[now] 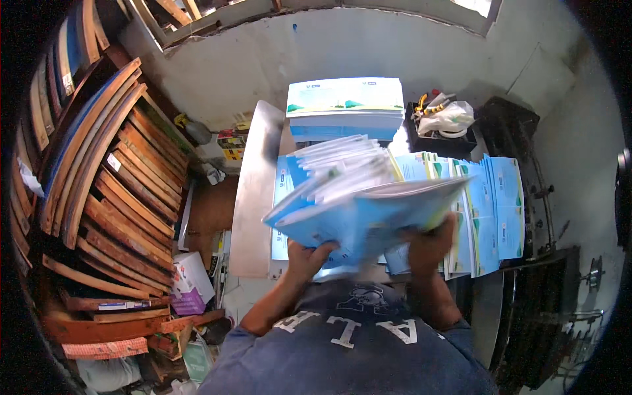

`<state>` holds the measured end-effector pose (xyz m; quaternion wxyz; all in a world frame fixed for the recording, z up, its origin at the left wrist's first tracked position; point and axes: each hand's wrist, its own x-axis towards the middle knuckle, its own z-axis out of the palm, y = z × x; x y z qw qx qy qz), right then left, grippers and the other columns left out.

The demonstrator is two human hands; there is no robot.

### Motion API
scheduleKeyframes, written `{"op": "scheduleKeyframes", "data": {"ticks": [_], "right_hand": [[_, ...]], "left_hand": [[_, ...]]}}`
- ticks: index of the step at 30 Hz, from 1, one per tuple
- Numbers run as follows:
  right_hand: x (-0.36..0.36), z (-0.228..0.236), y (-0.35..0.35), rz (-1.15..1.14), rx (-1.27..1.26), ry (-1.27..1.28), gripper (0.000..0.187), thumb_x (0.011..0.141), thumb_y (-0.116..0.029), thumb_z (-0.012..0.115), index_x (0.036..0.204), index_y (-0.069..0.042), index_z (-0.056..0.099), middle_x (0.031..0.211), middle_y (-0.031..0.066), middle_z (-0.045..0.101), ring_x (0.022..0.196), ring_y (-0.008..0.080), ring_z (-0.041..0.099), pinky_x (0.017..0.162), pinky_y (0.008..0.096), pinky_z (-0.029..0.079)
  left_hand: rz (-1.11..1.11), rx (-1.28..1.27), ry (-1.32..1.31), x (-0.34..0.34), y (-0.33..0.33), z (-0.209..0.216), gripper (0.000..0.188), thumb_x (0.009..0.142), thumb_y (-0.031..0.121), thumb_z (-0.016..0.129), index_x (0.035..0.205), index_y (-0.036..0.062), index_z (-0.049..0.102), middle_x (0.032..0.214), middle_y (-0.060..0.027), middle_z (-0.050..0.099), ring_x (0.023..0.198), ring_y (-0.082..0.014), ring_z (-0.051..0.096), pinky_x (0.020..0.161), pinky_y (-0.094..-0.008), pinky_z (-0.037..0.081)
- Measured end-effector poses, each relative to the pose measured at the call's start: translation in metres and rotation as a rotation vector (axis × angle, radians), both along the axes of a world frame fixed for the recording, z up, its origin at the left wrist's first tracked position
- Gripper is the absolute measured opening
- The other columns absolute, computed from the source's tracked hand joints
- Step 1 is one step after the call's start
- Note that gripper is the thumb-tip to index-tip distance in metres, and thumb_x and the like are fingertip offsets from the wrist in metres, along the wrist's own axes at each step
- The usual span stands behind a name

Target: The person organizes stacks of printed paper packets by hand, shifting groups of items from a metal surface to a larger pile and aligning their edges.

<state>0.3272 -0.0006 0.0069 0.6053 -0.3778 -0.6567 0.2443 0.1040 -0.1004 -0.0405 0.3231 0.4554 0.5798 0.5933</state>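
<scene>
A loose bundle of blue printed sheets [368, 220] is held up in front of my chest, tilted and partly smeared by motion. My left hand [311, 259] is closed on its lower left edge, with the thumb lying over the blue face. At the lower right, my right hand [431, 245] grips the same bundle; its fingertips are blurred. Just beyond, a fanned pile of sheets [345, 161] shows white edges. To the right, rows of overlapping blue and white printed sheets [503, 207] spread over the table. Behind stands a tall neat stack of printed sheets [345, 99].
The pale table [253, 197] carries the paper. A black box [440, 135] with tools and a plastic bag sits at its back right. Wooden-edged frames [105, 191] fill racks on the left, above a purple and white box [191, 283]. Dark metal machinery [540, 316] stands at right.
</scene>
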Motion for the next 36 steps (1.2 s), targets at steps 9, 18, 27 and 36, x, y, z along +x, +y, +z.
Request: {"op": "scheduleKeyframes", "data": {"ticks": [9, 18, 27, 36], "right_hand": [[-0.001, -0.023, -0.005, 0.46, 0.104, 0.079, 0.081, 0.088, -0.067, 0.057, 0.133, -0.002, 0.043, 0.116, 0.0173, 0.053, 0.103, 0.0261, 0.053, 0.087, 0.0412, 0.043], [0.021, 0.031, -0.01, 0.861, -0.311, -0.073, 0.04, 0.093, -0.032, 0.058, 0.11, 0.003, 0.065, 0.109, 0.0191, 0.065, 0.101, 0.031, 0.062, 0.092, 0.0388, 0.045], [0.022, 0.001, 0.004, 1.048, -0.515, 0.207, 0.013, 0.082, -0.014, 0.07, 0.088, -0.003, 0.073, 0.091, 0.0164, 0.071, 0.083, 0.0288, 0.068, 0.079, 0.0384, 0.052], [0.098, 0.003, 0.059, 0.324, -0.403, 0.593, 0.063, 0.098, -0.049, 0.054, 0.137, 0.0, 0.047, 0.121, 0.0191, 0.058, 0.11, 0.0292, 0.057, 0.096, 0.0466, 0.047]], "left_hand": [[-0.183, 0.22, 0.556, -0.006, -0.014, -0.019, 0.04, 0.08, 0.022, 0.08, 0.11, -0.0001, 0.066, 0.104, -0.0117, 0.071, 0.092, -0.0218, 0.067, 0.081, -0.0347, 0.053], [-0.182, 0.243, 0.552, -0.009, -0.009, -0.021, 0.044, 0.079, 0.023, 0.082, 0.112, -0.0003, 0.066, 0.108, -0.0123, 0.07, 0.095, -0.0227, 0.066, 0.083, -0.0344, 0.053], [-0.157, 0.265, 0.556, -0.005, -0.013, -0.021, 0.048, 0.078, 0.025, 0.083, 0.114, -0.0006, 0.065, 0.112, -0.0129, 0.068, 0.098, -0.0236, 0.066, 0.085, -0.0341, 0.053], [-0.102, 0.267, 0.597, -0.004, -0.019, -0.019, 0.052, 0.076, 0.026, 0.084, 0.116, -0.0008, 0.064, 0.116, -0.0135, 0.067, 0.101, -0.0245, 0.065, 0.087, -0.0338, 0.052]]}}
